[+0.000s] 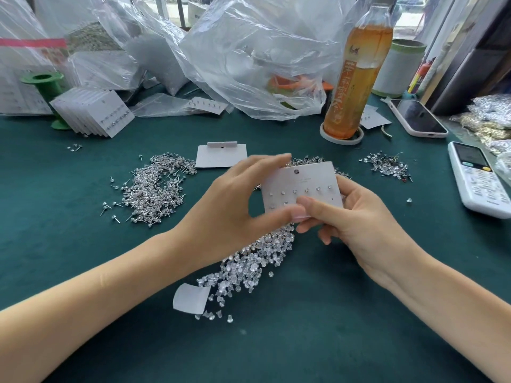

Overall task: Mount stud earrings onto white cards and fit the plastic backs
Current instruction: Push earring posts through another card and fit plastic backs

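Now both hands, left hand [235,200] and right hand [356,217], are pinching a square white earring card [301,186] | studs being mounted, lower row part-filled | next: picking another silver stud [157,189].

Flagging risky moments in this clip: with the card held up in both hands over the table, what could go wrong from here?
1. The card is pinched at its edges by the left hand and right hand; pressing a stud might bend it.
2. It hangs over the pile of clear backs; a dropped back would likely be lost among them.
3. The tall bottle stands close behind; a reaching arm could tip it.
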A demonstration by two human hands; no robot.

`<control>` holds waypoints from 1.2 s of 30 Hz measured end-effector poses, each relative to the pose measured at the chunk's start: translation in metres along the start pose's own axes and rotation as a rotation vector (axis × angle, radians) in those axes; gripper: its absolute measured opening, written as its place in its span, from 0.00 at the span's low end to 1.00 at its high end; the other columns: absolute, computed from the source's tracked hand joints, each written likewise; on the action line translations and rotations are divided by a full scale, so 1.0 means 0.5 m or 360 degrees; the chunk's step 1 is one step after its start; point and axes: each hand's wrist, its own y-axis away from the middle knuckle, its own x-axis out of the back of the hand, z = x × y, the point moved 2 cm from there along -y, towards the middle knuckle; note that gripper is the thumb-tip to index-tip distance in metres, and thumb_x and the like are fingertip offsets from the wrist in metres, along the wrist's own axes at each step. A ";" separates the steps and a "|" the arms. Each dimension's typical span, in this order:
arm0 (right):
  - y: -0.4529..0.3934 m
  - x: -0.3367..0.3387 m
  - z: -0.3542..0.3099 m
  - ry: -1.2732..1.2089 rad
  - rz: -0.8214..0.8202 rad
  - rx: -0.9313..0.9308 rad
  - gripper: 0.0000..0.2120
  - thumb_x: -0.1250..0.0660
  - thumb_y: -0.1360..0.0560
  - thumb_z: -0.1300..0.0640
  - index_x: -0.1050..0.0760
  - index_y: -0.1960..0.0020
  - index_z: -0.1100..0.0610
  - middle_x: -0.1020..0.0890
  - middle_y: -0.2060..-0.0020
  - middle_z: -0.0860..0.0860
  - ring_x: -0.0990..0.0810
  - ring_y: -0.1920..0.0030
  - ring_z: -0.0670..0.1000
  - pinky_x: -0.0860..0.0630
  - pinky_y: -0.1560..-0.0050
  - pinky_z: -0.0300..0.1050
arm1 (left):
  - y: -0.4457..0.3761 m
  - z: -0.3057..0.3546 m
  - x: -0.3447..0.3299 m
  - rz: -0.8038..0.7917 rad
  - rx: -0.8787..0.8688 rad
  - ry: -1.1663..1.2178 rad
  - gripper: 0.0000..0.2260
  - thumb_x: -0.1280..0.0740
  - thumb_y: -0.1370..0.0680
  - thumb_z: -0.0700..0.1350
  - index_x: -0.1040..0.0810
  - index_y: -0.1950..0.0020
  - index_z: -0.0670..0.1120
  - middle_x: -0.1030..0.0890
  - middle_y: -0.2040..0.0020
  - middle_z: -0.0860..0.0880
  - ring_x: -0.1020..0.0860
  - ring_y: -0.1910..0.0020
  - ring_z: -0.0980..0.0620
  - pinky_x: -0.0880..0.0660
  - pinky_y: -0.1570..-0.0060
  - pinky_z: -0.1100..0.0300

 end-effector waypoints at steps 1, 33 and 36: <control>-0.001 0.001 0.000 -0.0010 0.0043 0.0040 0.17 0.27 0.39 0.53 0.23 0.51 0.54 0.14 0.63 0.52 0.18 0.71 0.48 0.33 0.78 0.34 | -0.005 -0.006 0.005 0.0056 0.0059 0.0042 0.25 0.35 0.25 0.57 0.29 0.32 0.47 0.25 0.40 0.56 0.28 0.44 0.67 0.34 0.43 0.75; 0.035 0.004 -0.010 0.1458 -0.0004 0.1792 0.08 0.31 0.25 0.65 0.27 0.49 0.56 0.18 0.65 0.54 0.23 0.66 0.54 0.25 0.67 0.45 | -0.028 -0.059 0.020 -0.0448 0.0574 0.0689 0.04 0.33 0.24 0.40 0.21 0.57 0.48 0.21 0.65 0.57 0.26 0.66 0.62 0.30 0.62 0.71; 0.038 -0.001 -0.013 0.1880 -0.0161 0.2142 0.08 0.35 0.25 0.70 0.26 0.50 0.59 0.20 0.67 0.55 0.23 0.68 0.56 0.24 0.68 0.45 | -0.025 -0.042 0.023 -0.0524 0.0658 0.1007 0.04 0.32 0.27 0.46 0.21 0.57 0.46 0.21 0.66 0.56 0.24 0.65 0.61 0.28 0.62 0.71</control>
